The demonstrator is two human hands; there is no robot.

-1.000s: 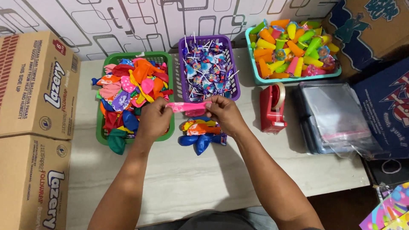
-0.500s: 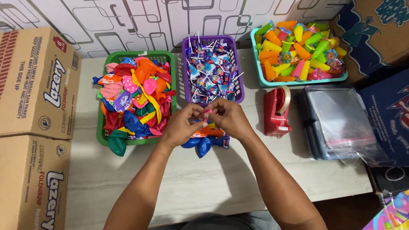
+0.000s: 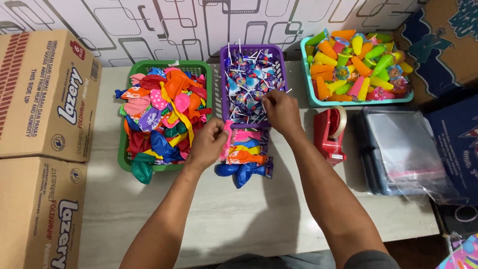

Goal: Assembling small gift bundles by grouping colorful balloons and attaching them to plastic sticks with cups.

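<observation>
Two hands at work: left hand pinches a pink balloon beside the assembled balloon pile; right hand, fingers curled, picks at lollipops in the purple basket. Risk: tangled sticks could drag neighbouring lollipops out onto the table.

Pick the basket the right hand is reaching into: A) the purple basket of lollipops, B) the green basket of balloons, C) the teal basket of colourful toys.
A: the right hand has its fingers in the purple basket among the lollipops, while the left hand holds a pink balloon.
</observation>
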